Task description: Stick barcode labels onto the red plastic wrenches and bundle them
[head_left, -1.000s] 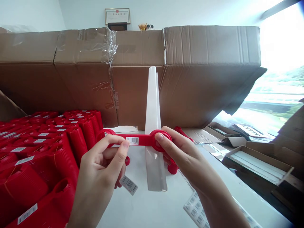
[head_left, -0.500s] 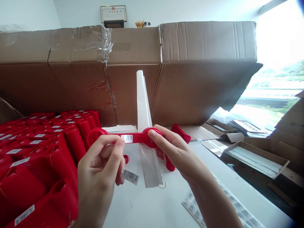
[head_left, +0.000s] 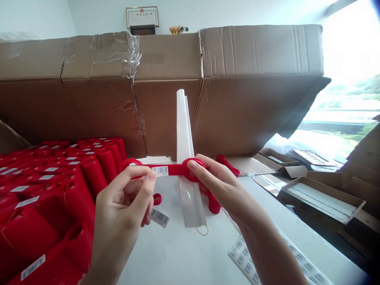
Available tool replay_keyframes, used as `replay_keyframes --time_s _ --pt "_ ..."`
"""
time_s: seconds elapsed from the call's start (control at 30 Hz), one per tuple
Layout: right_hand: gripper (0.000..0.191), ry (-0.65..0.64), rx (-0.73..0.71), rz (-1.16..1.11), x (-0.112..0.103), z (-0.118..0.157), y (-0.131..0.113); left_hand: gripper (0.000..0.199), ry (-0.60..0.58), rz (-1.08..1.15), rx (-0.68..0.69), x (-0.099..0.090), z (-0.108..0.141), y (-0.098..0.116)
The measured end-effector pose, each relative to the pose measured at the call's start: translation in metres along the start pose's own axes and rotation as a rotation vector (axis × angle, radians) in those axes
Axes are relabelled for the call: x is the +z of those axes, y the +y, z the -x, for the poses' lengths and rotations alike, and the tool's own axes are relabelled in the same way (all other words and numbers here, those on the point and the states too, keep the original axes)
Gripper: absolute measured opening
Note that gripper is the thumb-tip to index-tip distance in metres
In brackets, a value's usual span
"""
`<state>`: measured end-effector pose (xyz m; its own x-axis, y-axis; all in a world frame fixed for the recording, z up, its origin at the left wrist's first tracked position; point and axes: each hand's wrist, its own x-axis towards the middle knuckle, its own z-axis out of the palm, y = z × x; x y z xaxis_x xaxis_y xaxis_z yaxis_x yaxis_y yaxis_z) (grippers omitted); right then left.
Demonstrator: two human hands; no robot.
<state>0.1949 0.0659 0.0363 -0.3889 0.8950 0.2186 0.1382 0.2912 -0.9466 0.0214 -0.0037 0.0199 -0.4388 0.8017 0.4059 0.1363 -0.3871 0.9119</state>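
A red plastic strip with a round ring at each end (head_left: 175, 170) is held up level before me. My right hand (head_left: 213, 178) grips its right ring between thumb and fingers. A barcode sticker (head_left: 160, 171) lies on the strip's flat middle. My left hand (head_left: 130, 198) has thumb and forefinger pinched at that sticker's left end; a second barcode sticker (head_left: 159, 218) hangs from its lower fingers. Behind the strip a long, white rolled sheet (head_left: 184, 126) stands upright; how it is held is hidden. Other red pieces (head_left: 214, 204) lie on the table beyond my right hand.
Stacked red pieces (head_left: 68, 190) with barcode stickers fill the left side. Sticker sheets (head_left: 245, 257) lie at the right front of the white table (head_left: 178, 261). A yellow rubber band (head_left: 203, 233) lies mid-table. Open cartons (head_left: 320, 200) stand right; large cardboard boxes (head_left: 166, 114) block the back.
The red strip and the white sheet have shifted slightly right, and the strip's left ring is now more hidden behind my left hand. Both hands keep their grips.
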Motion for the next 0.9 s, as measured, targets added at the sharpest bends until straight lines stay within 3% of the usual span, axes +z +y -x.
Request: replay_keyframes --time_s 0.9 --pt "0.055 -0.044 -0.033 0.004 -0.0038 0.0061 -0.0047 0.023 0.003 -0.055 0.067 0.0029 0.0071 0.0027"
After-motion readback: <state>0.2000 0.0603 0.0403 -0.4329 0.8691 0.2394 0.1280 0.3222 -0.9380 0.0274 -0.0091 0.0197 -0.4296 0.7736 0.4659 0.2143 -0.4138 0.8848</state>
